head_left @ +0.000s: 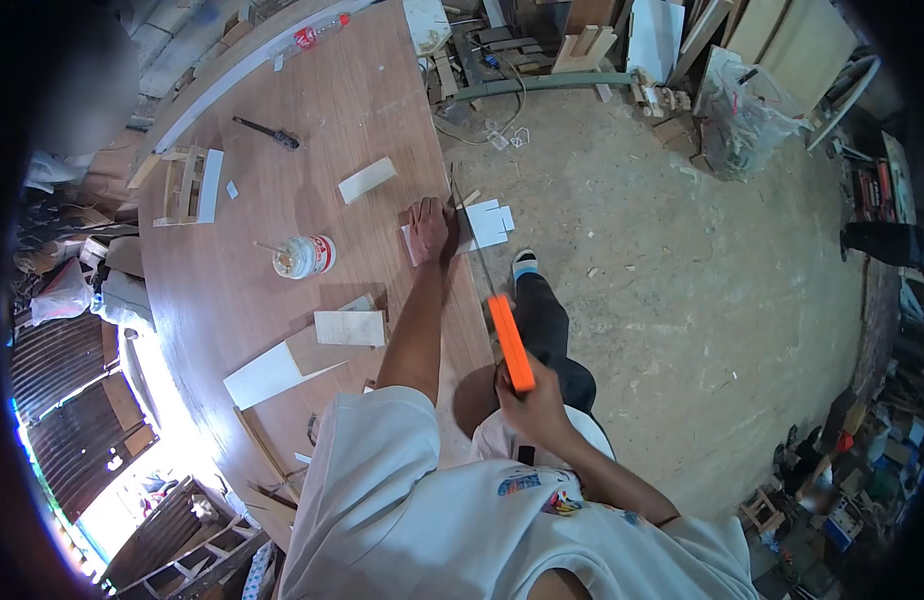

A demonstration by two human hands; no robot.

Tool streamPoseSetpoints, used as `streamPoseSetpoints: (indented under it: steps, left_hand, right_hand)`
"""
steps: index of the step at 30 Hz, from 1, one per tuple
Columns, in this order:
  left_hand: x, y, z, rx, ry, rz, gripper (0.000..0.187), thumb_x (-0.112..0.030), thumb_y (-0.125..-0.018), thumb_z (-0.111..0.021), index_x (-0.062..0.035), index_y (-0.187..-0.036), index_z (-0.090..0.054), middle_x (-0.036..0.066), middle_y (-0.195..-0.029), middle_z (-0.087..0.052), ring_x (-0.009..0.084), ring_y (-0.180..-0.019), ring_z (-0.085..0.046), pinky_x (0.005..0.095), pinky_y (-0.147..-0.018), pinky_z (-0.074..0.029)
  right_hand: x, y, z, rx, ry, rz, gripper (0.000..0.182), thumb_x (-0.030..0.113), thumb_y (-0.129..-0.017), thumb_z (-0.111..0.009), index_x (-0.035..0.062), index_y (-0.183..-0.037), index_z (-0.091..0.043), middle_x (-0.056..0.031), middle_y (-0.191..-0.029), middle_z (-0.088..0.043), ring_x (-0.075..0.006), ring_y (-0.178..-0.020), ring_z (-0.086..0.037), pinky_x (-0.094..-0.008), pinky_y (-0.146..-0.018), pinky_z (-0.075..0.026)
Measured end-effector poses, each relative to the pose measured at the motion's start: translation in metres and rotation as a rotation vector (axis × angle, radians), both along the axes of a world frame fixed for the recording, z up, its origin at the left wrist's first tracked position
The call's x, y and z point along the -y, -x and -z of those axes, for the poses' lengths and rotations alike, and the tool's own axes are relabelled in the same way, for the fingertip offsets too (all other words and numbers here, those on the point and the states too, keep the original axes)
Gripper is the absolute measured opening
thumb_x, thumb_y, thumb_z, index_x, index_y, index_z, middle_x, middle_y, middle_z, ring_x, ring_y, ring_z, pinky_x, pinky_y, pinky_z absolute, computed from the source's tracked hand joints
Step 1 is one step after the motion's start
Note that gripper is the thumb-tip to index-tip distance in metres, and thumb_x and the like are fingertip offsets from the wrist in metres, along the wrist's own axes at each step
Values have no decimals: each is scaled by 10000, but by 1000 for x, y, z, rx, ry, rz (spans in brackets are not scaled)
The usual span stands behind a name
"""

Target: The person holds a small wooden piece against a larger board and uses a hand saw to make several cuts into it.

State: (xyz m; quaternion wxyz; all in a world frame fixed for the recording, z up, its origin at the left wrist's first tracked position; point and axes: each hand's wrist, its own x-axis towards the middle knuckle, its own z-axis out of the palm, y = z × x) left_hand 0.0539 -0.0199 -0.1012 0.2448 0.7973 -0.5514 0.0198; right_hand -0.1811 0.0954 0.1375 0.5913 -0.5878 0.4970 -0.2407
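Observation:
A flat white board (491,226) with a stepped end lies at the table's right edge and sticks out past it. My left hand (429,231) presses on its table side, fingers curled over the board and hiding part of it. My right hand (534,402) is closed round the handle end of a saw (510,342) with an orange grip. The thin blade points away from me and crosses the board just right of my left hand, along the table edge.
On the wooden table (382,110) are a white block (368,180), a glue jar (304,257), a brush (267,131), a small wooden frame (190,186), a bottle (320,32) and white offcuts (350,328). A plastic bag (747,120) sits on the floor by scrap wood.

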Motion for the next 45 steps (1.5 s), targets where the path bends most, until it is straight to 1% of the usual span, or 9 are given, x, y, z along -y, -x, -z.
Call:
streamPoseSetpoints:
  steps: [3, 9, 15, 22, 25, 34, 38, 43, 45]
  left_hand:
    - [-1, 1, -3, 7, 12, -4, 114, -157, -818, -581, -47, -831, -556, 128, -879, -584, 297, -897, -552, 386, -855, -450]
    - [-1, 4, -11, 2, -22, -16, 85, -143, -833, -576, -63, -837, -549, 116, -881, -581, 285, -894, -551, 373, -854, -451]
    - [-2, 1, -1, 37, 5, -23, 93, -147, -832, -577, -58, -835, -552, 119, -892, -585, 287, -894, -552, 374, -861, -450]
    - [-1, 5, -11, 87, -20, -17, 79, -144, -855, -556, -65, -864, -551, 108, -895, -583, 276, -915, -557, 378, -874, -447]
    - [-1, -3, 4, 103, -16, 8, 88, -147, -846, -561, -60, -858, -563, 118, -906, -587, 284, -920, -557, 383, -869, -447]
    - [-2, 2, -8, 15, -30, 37, 81, -142, -854, -554, -61, -861, -556, 113, -923, -590, 281, -935, -551, 385, -863, -443]
    - [1, 3, -13, 3, -22, -4, 70, -126, -833, -554, -59, -850, -563, 120, -917, -593, 288, -944, -551, 389, -871, -442]
    - [-2, -2, -2, -67, -23, 42, 70, -138, -854, -542, -71, -852, -563, 106, -904, -593, 276, -944, -554, 388, -872, -442]
    - [-9, 2, -4, -34, -54, 38, 66, -143, -852, -548, -79, -853, -563, 103, -901, -589, 275, -940, -555, 387, -872, -442]
  right_hand:
    - [43, -28, 53, 18, -35, -35, 134, -81, -764, -548, -2, -867, -517, -33, -700, -474, -85, -670, -487, -237, -633, -417]
    - [3, 2, -19, 25, -37, -9, 96, -68, -786, -538, -11, -854, -501, -55, -712, -489, -99, -684, -501, -238, -638, -421]
    - [46, -34, 53, 6, -8, -10, 86, -60, -775, -560, -7, -825, -515, -81, -705, -490, -100, -669, -517, -249, -631, -431]
    - [-2, 2, 8, 15, -15, 67, 101, -59, -740, -575, 1, -795, -517, -57, -644, -453, -113, -622, -486, -275, -595, -417]
    - [38, -23, 67, 15, -15, -7, 102, -59, -743, -573, 6, -784, -506, -34, -654, -444, -100, -625, -475, -270, -602, -414]
    - [0, -1, 23, 23, -44, 54, 94, -49, -759, -577, -1, -802, -509, -34, -653, -450, -94, -628, -466, -265, -596, -409]
    - [48, -33, 69, 22, -7, -18, 102, -55, -752, -580, 4, -813, -522, -37, -679, -480, -88, -650, -480, -260, -611, -418]
    - [10, -15, 11, -12, -8, 17, 119, -61, -745, -592, 6, -816, -524, -44, -683, -489, -97, -659, -489, -259, -616, -421]
    - [5, -6, 18, -12, -28, 19, 113, -54, -748, -595, 5, -810, -521, -50, -678, -486, -98, -659, -490, -261, -616, -421]
